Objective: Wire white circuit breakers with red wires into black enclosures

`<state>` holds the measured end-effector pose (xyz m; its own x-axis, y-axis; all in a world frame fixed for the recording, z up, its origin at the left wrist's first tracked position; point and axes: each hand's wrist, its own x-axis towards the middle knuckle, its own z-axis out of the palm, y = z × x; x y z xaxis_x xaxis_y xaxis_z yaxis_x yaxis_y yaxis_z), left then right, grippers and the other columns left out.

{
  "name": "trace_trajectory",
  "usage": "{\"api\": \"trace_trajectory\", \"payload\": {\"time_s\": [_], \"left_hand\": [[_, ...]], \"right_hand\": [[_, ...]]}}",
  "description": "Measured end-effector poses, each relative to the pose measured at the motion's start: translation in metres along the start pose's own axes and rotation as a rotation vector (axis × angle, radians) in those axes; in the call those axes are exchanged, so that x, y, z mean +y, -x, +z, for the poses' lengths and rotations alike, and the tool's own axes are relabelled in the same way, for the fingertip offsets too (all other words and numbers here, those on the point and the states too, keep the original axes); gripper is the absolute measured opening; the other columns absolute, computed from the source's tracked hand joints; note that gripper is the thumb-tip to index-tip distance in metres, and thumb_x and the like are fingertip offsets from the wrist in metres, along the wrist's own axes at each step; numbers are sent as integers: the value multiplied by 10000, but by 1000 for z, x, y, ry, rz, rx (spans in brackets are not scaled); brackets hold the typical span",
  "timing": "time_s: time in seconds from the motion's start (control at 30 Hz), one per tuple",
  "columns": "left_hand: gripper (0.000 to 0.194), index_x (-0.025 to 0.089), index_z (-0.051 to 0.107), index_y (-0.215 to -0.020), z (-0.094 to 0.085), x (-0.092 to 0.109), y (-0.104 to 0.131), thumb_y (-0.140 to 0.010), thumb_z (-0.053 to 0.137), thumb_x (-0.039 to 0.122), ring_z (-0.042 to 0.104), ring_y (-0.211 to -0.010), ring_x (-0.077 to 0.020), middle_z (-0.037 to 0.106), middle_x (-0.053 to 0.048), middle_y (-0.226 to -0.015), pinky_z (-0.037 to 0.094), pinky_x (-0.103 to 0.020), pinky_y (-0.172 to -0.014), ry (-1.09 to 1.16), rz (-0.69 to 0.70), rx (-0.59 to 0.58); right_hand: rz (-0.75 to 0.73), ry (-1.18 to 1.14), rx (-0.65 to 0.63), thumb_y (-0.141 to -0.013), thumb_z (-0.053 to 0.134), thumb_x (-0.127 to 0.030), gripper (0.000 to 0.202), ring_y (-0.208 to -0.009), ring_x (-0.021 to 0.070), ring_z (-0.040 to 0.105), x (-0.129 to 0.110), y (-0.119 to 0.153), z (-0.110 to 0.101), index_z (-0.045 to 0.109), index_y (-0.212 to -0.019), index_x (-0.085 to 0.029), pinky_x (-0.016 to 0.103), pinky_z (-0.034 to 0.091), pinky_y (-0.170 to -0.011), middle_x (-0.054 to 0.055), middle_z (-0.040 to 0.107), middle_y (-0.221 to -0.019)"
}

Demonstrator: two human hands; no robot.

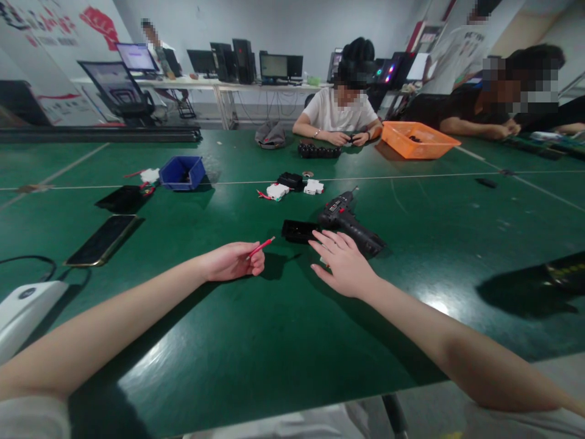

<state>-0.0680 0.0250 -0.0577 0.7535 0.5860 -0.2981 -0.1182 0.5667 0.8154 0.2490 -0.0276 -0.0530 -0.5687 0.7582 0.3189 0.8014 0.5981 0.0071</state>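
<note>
Between the fingers of my left hand is a short red wire, its bare end pointing up and right. My right hand is spread with the palm down, its fingertips at the right end of a small black open box. Part of a small white thing shows under that hand, too covered to name. Just behind the right hand lies a black cordless screwdriver on its side, bit pointing away. Farther back, two white switch-like modules sit around another black box.
A phone, a black tray and a blue bin stand at left, near a white device. An orange basket is at the far right, beside a seated person. A dark cylinder lies at right.
</note>
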Motion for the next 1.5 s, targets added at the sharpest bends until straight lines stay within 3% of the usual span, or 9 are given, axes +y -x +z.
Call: {"api": "trace_trajectory", "payload": {"time_s": [0.3,0.53,0.7,0.83,0.97,1.3,1.5], "left_hand": [[410,150,535,-669,-1,6,-3,-1029,413,303,515,-668,-151,473,-38,-718,498,-251,-619,198,-80,35],[374,142,543,-705,-10,8,-4,-1027,425,292,554,-738,-153,480,-37,-762,541,-253,-689,267,-132,-19],[362,144,543,-718,-10,9,-4,-1026,435,300,559,-752,-154,490,-36,-777,550,-257,-711,255,-138,-26],[336,152,543,-729,-10,6,-4,-1015,473,314,564,-770,-160,500,-39,-783,536,-252,-705,214,-126,-23],[337,156,547,-734,-10,4,-3,-1017,469,320,560,-767,-164,521,-47,-784,511,-251,-681,166,-97,-37],[342,160,546,-723,-8,4,-2,-1011,479,331,552,-748,-165,534,-46,-774,513,-262,-699,125,-92,-24],[336,161,545,-725,-7,4,-2,-1008,488,333,550,-749,-163,534,-46,-779,514,-262,-705,114,-93,-25]], "right_hand": [[60,24,32,-958,563,-405,538,-1391,357,449,5,3,0,550,-1409,-112,525,354,-1153,193,447,-1560],[124,7,94,-920,585,-477,490,-1178,362,578,17,5,-12,619,-1245,-113,525,389,-1085,194,657,-1218],[142,40,40,-871,627,-564,650,-1209,399,559,21,9,-5,564,-1328,-107,570,356,-1095,209,672,-1210],[111,-10,27,-869,636,-478,541,-1136,369,608,19,9,-4,576,-1291,-143,570,361,-1104,176,690,-1176],[93,-92,64,-856,647,-398,491,-1122,360,614,15,8,-9,566,-1281,-164,552,412,-1072,162,684,-1167],[79,-278,201,-859,670,-356,596,-1262,349,557,10,11,-10,457,-1397,-212,540,432,-1081,154,607,-1332],[129,-432,192,-839,704,-329,589,-1256,345,555,10,11,-11,471,-1376,-269,556,439,-1074,120,610,-1322]]}}
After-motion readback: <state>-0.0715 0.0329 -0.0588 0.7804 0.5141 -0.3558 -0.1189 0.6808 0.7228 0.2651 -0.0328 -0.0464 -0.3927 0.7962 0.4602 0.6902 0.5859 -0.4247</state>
